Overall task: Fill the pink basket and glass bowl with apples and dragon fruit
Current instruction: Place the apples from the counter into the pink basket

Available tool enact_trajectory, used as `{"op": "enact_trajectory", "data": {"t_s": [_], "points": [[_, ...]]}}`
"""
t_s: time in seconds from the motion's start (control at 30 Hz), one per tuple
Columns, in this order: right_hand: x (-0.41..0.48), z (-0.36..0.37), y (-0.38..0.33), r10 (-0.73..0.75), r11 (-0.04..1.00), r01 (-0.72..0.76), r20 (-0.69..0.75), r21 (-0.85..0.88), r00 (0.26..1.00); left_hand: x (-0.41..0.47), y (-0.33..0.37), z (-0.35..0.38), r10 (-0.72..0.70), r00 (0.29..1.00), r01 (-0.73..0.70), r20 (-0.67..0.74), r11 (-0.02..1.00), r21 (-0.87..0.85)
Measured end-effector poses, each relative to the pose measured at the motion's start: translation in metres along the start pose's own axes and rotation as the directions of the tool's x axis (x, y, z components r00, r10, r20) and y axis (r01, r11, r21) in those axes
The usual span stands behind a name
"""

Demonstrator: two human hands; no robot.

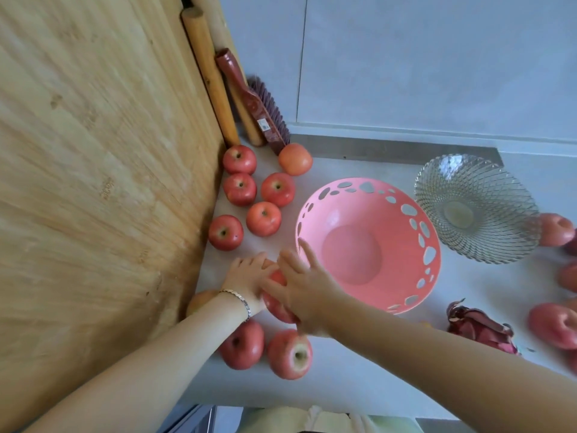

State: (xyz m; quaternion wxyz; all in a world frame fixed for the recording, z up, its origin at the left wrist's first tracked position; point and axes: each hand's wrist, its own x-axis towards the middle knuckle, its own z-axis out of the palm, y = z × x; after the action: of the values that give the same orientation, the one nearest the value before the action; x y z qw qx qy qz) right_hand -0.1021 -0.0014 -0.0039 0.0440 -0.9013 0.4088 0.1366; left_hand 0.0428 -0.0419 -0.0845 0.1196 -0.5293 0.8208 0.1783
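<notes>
The empty pink basket [352, 254] sits mid-counter, with the empty glass bowl [474, 210] to its right. Several red apples [263, 218] lie left of the basket, and two more [290, 354] sit nearer to me. Just left of the basket's rim, my left hand [246, 279], which wears a bracelet, cups a paler apple [269, 263] that is mostly hidden. My right hand [304, 287] rests beside it, fingers spread over a red apple [278, 307] with its thumb across it. A dragon fruit [480, 331] lies right of the basket, and more apples [552, 329] are at the right edge.
A large wooden board [93, 182] leans upright along the left. Two wooden rolling pins [209, 76] and a dark red brush [259, 104] stand in the back corner against the grey wall. The counter's front edge runs close below my arms.
</notes>
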Motion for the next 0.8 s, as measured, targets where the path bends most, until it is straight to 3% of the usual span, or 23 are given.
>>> {"op": "enact_trajectory", "data": {"t_s": [0.07, 0.17, 0.27, 0.33, 0.37, 0.5, 0.63, 0.7, 0.8], "points": [[-0.008, -0.019, 0.015, 0.126, 0.964, -0.101, -0.089, 0.246, 0.988, 0.003, 0.002, -0.003, -0.022, 0.999, 0.021, -0.040, 0.999, -0.026], [-0.027, -0.034, 0.053, 0.404, 0.713, -0.227, -0.124, 0.664, 0.906, 0.001, 0.003, -0.014, -0.068, 0.989, 0.052, -0.131, 0.991, -0.124], [-0.033, -0.014, 0.102, 0.605, 0.547, -0.430, 0.016, 0.718, 0.796, -0.005, 0.015, -0.040, -0.232, 0.869, 0.028, -0.436, 0.904, -0.426], [-0.033, 0.010, 0.127, 0.658, 0.509, -0.532, 0.094, 0.676, 0.748, -0.003, 0.028, -0.060, -0.246, 0.763, -0.088, -0.597, 0.876, -0.473], [-0.033, 0.021, 0.136, 0.663, 0.502, -0.569, 0.133, 0.651, 0.737, 0.000, 0.037, -0.069, -0.233, 0.753, -0.131, -0.615, 0.863, -0.488], [-0.027, 0.054, 0.158, 0.577, 0.557, -0.595, 0.245, 0.580, 0.779, 0.021, 0.071, -0.084, -0.079, 0.868, -0.191, -0.491, 0.859, -0.475], [-0.017, 0.063, 0.167, 0.559, 0.581, -0.582, 0.241, 0.569, 0.794, 0.054, 0.102, -0.068, 0.016, 0.978, -0.081, -0.210, 0.949, -0.305], [-0.014, 0.066, 0.173, 0.548, 0.585, -0.567, 0.232, 0.580, 0.803, 0.072, 0.112, -0.061, 0.032, 0.994, -0.047, -0.105, 0.989, -0.141], [-0.018, 0.074, 0.181, 0.507, 0.591, -0.534, 0.236, 0.605, 0.829, 0.091, 0.117, -0.053, -0.002, 0.997, 0.000, -0.071, 0.999, -0.034]]}}
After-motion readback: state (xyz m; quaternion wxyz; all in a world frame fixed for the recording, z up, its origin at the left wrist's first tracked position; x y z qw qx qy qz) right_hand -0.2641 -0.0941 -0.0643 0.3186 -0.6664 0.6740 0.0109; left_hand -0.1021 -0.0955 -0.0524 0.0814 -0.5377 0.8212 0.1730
